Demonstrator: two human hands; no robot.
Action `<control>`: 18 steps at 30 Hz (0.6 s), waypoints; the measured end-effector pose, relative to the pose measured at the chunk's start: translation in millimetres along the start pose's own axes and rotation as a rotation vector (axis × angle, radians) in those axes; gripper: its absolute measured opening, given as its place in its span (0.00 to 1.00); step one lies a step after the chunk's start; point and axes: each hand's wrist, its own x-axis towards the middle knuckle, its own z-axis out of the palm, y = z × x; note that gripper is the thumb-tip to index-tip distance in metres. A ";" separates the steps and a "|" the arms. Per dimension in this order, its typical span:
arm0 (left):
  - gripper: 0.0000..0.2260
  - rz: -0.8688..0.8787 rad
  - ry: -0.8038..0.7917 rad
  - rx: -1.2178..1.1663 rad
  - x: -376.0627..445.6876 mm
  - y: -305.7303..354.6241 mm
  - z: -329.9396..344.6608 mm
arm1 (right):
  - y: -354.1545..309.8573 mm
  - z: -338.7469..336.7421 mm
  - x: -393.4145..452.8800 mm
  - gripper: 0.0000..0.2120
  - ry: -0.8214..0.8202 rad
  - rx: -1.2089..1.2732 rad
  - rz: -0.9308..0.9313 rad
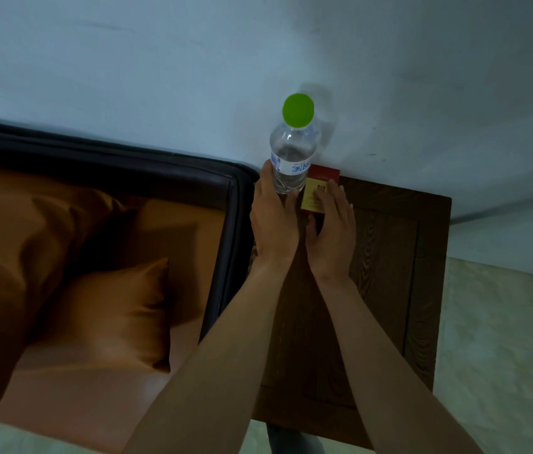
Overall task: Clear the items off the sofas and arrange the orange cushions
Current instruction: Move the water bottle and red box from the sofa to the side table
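Note:
My left hand (273, 221) grips the lower part of a clear plastic water bottle (293, 152) with a green cap, standing upright at the far edge of a dark wooden side table (386, 276). Right beside the bottle lies a red and yellow box (319, 186). My right hand (332, 231) rests on that box with its fingers straight. To the left is the sofa (193, 173) with a dark frame and orange seat. An orange cushion (121, 309) lies on the seat, and more orange fabric is bunched at the far left.
A pale blue wall (193, 60) runs right behind the table and the sofa. Light tiled floor (500, 355) shows to the right of the table and along the bottom edge. The sofa's dark armrest stands close against the table's left side.

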 end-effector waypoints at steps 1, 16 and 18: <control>0.25 -0.009 0.004 0.011 -0.1 0.3 0.9 | 0.8 0.0 0.2 0.26 -0.007 0.003 -0.006; 0.35 -0.031 -0.055 0.012 -0.1 -6.4 -1.5 | -10.7 -7.1 0.3 0.30 -0.061 -0.005 -0.034; 0.35 -0.047 -0.052 0.043 -7.7 -7.5 -6.0 | -16.8 -12.3 -2.5 0.26 -0.036 0.021 -0.040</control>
